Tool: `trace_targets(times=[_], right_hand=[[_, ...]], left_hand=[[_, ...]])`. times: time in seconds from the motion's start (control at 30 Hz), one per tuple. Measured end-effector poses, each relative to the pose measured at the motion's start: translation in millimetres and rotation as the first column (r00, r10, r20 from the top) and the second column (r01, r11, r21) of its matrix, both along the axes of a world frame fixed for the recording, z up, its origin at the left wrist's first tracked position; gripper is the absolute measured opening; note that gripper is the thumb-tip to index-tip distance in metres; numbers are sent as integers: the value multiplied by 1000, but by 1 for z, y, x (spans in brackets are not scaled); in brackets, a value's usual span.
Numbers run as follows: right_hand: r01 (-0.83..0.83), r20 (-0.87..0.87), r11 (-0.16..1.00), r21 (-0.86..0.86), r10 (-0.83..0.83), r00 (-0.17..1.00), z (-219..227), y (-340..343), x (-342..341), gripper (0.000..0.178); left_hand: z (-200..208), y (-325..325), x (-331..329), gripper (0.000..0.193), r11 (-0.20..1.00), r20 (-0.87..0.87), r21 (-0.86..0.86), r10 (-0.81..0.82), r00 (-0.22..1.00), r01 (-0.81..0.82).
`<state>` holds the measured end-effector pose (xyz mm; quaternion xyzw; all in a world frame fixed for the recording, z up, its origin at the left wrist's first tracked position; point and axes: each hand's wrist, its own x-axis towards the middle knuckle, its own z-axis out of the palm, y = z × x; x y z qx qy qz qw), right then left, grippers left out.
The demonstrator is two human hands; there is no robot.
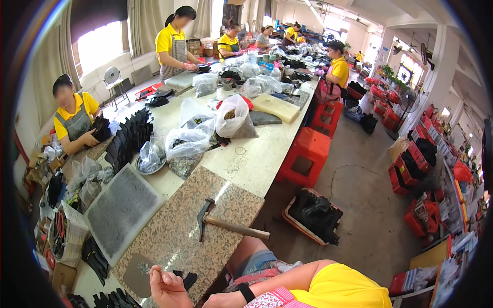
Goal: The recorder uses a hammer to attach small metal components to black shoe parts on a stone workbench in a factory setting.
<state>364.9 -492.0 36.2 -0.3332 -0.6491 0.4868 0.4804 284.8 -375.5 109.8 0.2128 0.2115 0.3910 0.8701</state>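
Observation:
At the lower edge my left hand [167,288] is raised with its fingers curled in; whatever they hold, if anything, does not show. It is beside a thin grey-brown plate [134,277] scattered with tiny shiny bits. A black strap-like piece [189,280] lies just behind that hand. My right hand [220,301], below a black wristband, is mostly cut off by the frame's lower edge, its fingers hidden. Beyond both hands a hammer [236,227] with a wooden handle rests on a speckled granite slab [174,226], untouched.
Left of the slab lies a grey-black pad [125,213]; black pieces [115,299] are at lower left. Plastic bags of small parts [190,146] stand farther up the table. Red stools [307,154] and a crate of black items [314,215] are on the right. Several co-workers sit or stand around.

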Motion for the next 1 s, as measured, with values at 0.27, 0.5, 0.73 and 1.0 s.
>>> trace_targets(times=[0.27,0.5,0.73,1.0], right_hand=[[0,21,997,83,-2,1000,-20,-6,2,32],[-15,51,998,-60,18,999,0,-12,14,20],[81,185,995,-66,-67,980,3,-20,10,23],[218,139,961,-169,-196,971,-5,-18,-7,11]], left_hand=[[3,6,-6,17,974,106,-214,-51,993,72],[-47,-15,16,7,979,-327,-6,-195,925,205],[-46,-39,-4,7,781,-648,456,-38,760,428],[-6,-35,-11,15,950,-241,200,-191,951,242]])
